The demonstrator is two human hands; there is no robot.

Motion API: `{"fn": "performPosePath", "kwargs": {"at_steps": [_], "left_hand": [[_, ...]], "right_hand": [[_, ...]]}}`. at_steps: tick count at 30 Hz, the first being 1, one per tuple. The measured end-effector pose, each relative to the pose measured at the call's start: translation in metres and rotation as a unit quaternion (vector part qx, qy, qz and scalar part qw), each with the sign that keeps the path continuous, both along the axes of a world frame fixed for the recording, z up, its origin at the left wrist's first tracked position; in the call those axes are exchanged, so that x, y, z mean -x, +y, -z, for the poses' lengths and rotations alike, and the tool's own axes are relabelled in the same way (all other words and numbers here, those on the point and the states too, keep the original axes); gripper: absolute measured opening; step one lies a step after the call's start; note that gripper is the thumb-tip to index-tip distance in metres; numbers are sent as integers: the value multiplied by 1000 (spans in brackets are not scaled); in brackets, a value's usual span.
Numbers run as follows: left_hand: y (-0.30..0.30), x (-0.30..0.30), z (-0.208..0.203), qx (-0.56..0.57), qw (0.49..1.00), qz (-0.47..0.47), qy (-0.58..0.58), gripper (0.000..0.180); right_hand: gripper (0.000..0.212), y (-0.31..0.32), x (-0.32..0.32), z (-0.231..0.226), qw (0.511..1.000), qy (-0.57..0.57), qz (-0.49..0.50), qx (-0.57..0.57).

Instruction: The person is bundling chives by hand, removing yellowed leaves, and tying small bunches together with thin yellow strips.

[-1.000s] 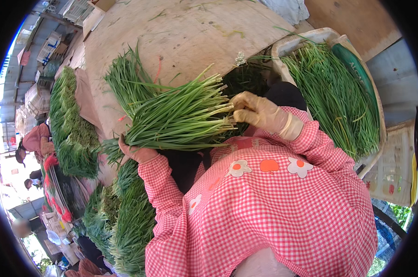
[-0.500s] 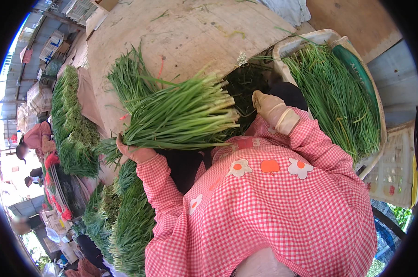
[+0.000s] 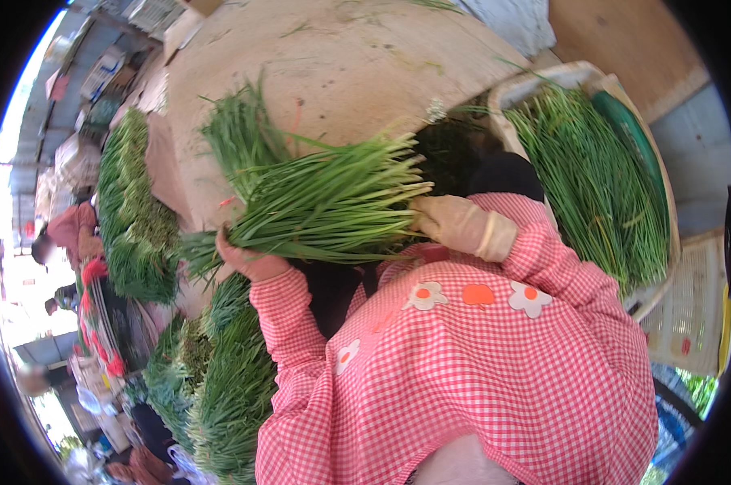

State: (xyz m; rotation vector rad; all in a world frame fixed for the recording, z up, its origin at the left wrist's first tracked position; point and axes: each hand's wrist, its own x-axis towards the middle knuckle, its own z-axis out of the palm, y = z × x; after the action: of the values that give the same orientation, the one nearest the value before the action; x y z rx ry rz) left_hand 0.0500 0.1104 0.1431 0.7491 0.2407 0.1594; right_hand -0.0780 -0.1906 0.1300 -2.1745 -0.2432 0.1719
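Note:
A large bunch of garlic chives (image 3: pixel 325 194) lies across in front of me, green leaves to the left and pale stem ends to the right. Under its leafy end, my left hand (image 3: pixel 248 257) is closed round the bunch, thumb up along the near side; most of its fingers are hidden by leaves. My right hand (image 3: pixel 454 225), in a tan glove, is closed at the pale stem ends, its fingertips partly hidden among them. Just behind the held bunch, another bunch of chives (image 3: pixel 240 133) rests on the board, a red tie beside it.
A pale crate (image 3: pixel 507 95) full of chives (image 3: pixel 587 174) stands at my right, a green curved piece along its far side. More chives are heaped at left (image 3: pixel 131 218) and near left (image 3: pixel 232 396). The wide board (image 3: pixel 341 65) spreads ahead. Another person (image 3: pixel 74 234) is at far left.
My right hand has moved left and down from beside the bunch to its stem ends. The left hand keeps its hold. The whole view has shifted slightly.

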Motion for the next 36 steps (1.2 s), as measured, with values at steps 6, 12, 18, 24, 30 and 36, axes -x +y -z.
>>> {"fn": "performPosePath", "kwargs": {"at_steps": [6, 12, 18, 24, 30, 36], "left_hand": [[-33, 4, -21, 74, 996, 45, -35, 15], [-27, 6, -33, 82, 993, 64, -62, 15], [-58, 5, -46, 24, 991, 95, -89, 14], [-128, 10, -82, -103, 988, 90, -76, 12], [-158, 14, -120, -254, 904, 276, -204, 37], [-184, 5, -136, -47, 856, 468, -214, 59]], "right_hand": [[26, -32, -2, 12, 979, 34, 119, 162], [46, -98, -7, -9, 982, 12, 174, 74], [108, -32, -46, -83, 988, -88, -6, 124], [118, 26, -78, -111, 983, -173, -56, 17], [100, 22, -84, -115, 955, -279, 23, -95], [44, -20, -81, -105, 936, -53, 80, -339]]}}
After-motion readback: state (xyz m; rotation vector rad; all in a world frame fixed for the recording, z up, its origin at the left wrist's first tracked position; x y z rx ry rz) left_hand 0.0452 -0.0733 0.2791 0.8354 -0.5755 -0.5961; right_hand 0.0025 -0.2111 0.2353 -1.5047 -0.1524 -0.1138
